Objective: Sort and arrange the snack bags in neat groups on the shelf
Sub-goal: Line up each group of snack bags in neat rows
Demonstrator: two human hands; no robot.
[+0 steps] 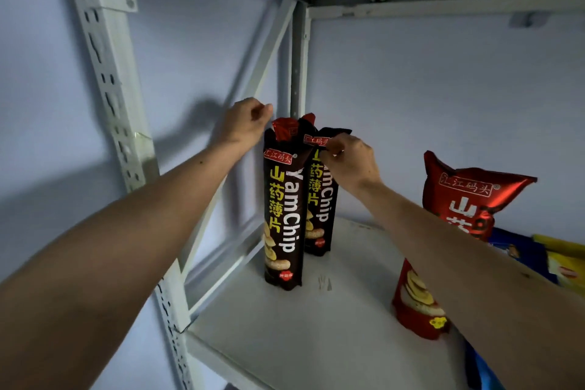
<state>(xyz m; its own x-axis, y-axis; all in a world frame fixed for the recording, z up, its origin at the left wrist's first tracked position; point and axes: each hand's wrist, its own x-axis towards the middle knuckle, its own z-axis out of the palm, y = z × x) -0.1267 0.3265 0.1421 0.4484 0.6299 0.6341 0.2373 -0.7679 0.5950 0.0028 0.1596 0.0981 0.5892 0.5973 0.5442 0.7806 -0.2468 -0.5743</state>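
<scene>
Two tall dark YamChip bags stand upright in the shelf's back left corner. The front bag [282,218] is nearer me, the rear bag [320,196] just behind and to its right. My left hand [245,122] is at the front bag's top left corner, fingers curled, and whether it pinches the bag's edge is unclear. My right hand [349,160] pinches the top edge of the rear bag. A red YamChip bag [459,199] stands to the right, partly behind my right forearm.
The white shelf board [316,326] has open surface in front of the dark bags. Blue and yellow snack bags [557,260] lie at the far right edge. White metal uprights [107,79] and a diagonal brace frame the left side; another shelf is close overhead.
</scene>
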